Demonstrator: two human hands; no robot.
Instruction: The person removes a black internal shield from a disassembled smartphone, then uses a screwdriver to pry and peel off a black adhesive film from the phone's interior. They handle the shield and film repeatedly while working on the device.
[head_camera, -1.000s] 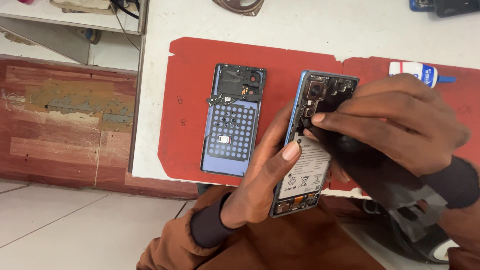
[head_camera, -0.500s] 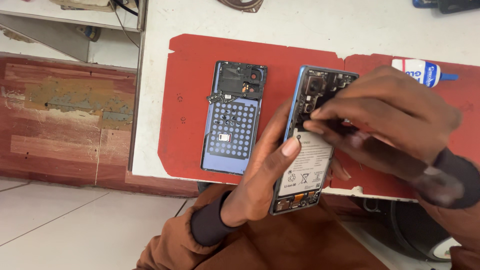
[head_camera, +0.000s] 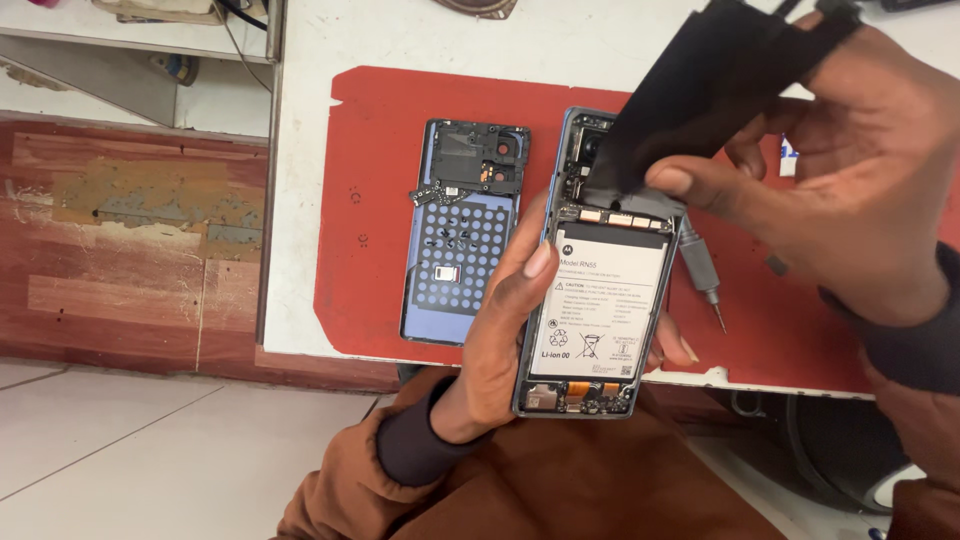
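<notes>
The opened phone (head_camera: 598, 300) is gripped at six o'clock by the left hand (head_camera: 505, 330), battery up, kept steady for access. A black sheet (head_camera: 700, 90) is pinched in the right hand (head_camera: 850, 180), now lifted off the camera end towards one o'clock; it was pressed down earlier. The back cover (head_camera: 460, 230) is left at nine o'clock.

Two hands, close together

Left hand (head_camera: 505, 330) curls in a grip, thumb up. Right hand (head_camera: 850, 180) pinches with thumb and fingers.

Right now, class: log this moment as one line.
left hand: holds opened phone | right hand: lifts black sheet | screwdriver: on red mat
</notes>
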